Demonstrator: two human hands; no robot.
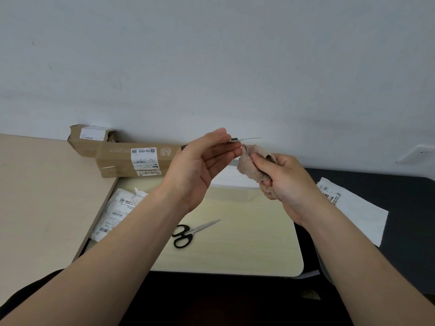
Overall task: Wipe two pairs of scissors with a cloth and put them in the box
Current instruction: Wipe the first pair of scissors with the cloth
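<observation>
**A:** What is the left hand [200,165] doing?

**B:** It is raised with the palm up. The thumb and fingertips pinch a slim pair of steel scissors [249,139], seen edge-on, with the blades pointing right.

**A:** And the right hand [287,182]?

**B:** Its fingers curl round a crumpled beige cloth [254,168] just below the blades. I cannot tell whether the cloth touches the metal.

**A:** Further out?

**B:** A second pair of black-handled scissors [188,232] lies closed on the pale wooden table [247,250], below the left wrist. Long brown cardboard boxes [117,161] lie along the wall at the back left. A white plastic mailing bag [115,212] lies on the left and another [357,212] on the right.
</observation>
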